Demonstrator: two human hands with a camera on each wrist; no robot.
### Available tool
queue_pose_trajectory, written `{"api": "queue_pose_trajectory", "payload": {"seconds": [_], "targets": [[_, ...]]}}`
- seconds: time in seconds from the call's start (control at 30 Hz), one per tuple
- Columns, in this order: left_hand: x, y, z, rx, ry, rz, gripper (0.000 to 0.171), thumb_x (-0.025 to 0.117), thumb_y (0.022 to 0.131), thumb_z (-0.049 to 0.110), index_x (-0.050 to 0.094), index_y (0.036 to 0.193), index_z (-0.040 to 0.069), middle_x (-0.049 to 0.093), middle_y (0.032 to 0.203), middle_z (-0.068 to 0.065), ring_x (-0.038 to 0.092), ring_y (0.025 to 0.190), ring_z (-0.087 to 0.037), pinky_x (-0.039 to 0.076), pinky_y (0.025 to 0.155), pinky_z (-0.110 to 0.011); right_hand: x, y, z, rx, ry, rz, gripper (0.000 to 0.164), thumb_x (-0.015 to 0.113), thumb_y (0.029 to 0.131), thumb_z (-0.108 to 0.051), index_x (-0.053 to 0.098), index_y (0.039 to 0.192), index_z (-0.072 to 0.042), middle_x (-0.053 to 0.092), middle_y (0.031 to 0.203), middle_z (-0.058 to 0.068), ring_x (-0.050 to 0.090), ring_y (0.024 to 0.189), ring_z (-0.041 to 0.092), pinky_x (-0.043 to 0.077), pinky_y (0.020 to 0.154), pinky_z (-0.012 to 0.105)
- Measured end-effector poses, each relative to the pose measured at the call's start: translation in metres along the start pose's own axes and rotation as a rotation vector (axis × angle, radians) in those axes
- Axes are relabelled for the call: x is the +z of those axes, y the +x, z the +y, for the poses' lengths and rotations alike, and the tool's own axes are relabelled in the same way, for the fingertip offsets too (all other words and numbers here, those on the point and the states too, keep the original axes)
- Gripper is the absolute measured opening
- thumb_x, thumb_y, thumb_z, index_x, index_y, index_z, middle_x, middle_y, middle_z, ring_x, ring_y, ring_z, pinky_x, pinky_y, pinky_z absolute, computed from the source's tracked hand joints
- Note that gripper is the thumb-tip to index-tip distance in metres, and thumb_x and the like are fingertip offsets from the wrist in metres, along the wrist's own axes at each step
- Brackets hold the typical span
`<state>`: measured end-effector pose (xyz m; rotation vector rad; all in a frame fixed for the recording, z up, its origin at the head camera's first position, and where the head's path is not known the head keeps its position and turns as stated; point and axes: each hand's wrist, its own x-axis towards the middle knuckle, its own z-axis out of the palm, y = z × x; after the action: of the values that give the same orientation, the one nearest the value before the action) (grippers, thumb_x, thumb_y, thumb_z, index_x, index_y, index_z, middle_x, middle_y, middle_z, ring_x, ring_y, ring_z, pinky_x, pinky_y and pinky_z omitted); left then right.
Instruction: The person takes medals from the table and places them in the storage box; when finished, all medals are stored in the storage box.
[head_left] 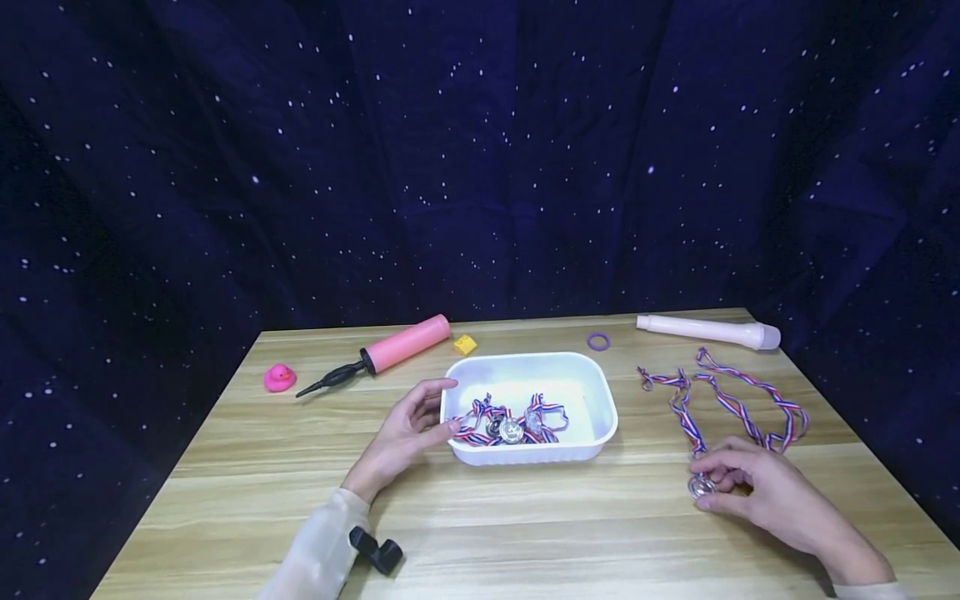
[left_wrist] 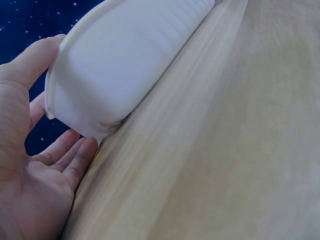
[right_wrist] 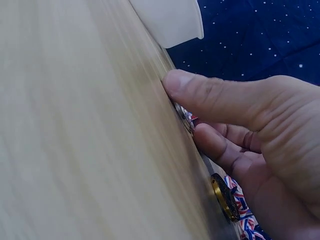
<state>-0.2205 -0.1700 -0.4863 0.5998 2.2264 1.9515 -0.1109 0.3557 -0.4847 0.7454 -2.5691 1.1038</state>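
My left hand holds the left end of a white plastic basin, thumb and fingers at its rim and outer wall. In the left wrist view the thumb lies at the rim of the basin, other fingertips low by its base. Several medals on red, white and blue ribbons lie inside. To the right, my right hand pinches a silver medal by its edges at the table, its ribbon trailing away. Below those fingers the right wrist view shows a gold-edged medal, hidden from the head view.
Along the back lie a pink rubber duck, a pink hand pump with black nozzle, a yellow toy brick, a purple ring and a pale pink stick. Another striped ribbon loops beyond my right hand. Dark starry cloth hangs behind.
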Motion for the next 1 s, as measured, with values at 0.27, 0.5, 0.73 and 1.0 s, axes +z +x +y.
{"api": "queue_pose_trajectory", "payload": {"seconds": [0.27,0.5,0.73,1.0], "targets": [[0.001,-0.001,0.001,-0.006,-0.002,0.001,0.065,0.084,0.099,0.011,0.056,0.158,0.015,0.057,0.157,-0.024,0.059,0.142,-0.042,0.051,0.12,-0.043,0.001,0.0,-0.004,-0.019,-0.104,0.014,0.043,0.099,0.076,-0.005,0.081,0.109,-0.025,0.068,0.098,-0.014,0.061,0.081,0.002,0.048,0.07,0.015],[0.001,0.0,0.001,-0.016,0.004,0.01,0.065,0.085,0.099,0.01,0.057,0.157,0.016,0.057,0.158,-0.022,0.059,0.142,-0.041,0.05,0.121,-0.045,0.0,0.002,-0.006,0.006,-0.102,-0.011,0.043,0.099,0.078,-0.006,0.078,0.112,-0.024,0.064,0.093,-0.016,0.058,0.078,0.002,0.046,0.066,0.017],[0.001,0.0,0.001,-0.021,0.004,0.013,0.065,0.085,0.099,0.011,0.058,0.157,0.018,0.059,0.156,-0.022,0.059,0.141,-0.04,0.049,0.122,-0.048,0.001,0.002,-0.008,0.049,0.005,-0.046,0.045,0.095,0.083,-0.001,0.076,0.121,-0.016,0.068,0.103,-0.009,0.063,0.081,0.002,0.052,0.068,0.019],[0.0,0.0,0.001,-0.014,0.003,0.01,0.065,0.085,0.099,0.012,0.057,0.157,0.019,0.059,0.157,-0.021,0.059,0.142,-0.04,0.046,0.124,-0.054,0.004,0.005,-0.011,0.08,0.064,-0.023,0.043,0.088,0.088,0.007,0.074,0.124,-0.012,0.074,0.1,-0.001,0.07,0.079,0.006,0.056,0.067,0.021]]}}
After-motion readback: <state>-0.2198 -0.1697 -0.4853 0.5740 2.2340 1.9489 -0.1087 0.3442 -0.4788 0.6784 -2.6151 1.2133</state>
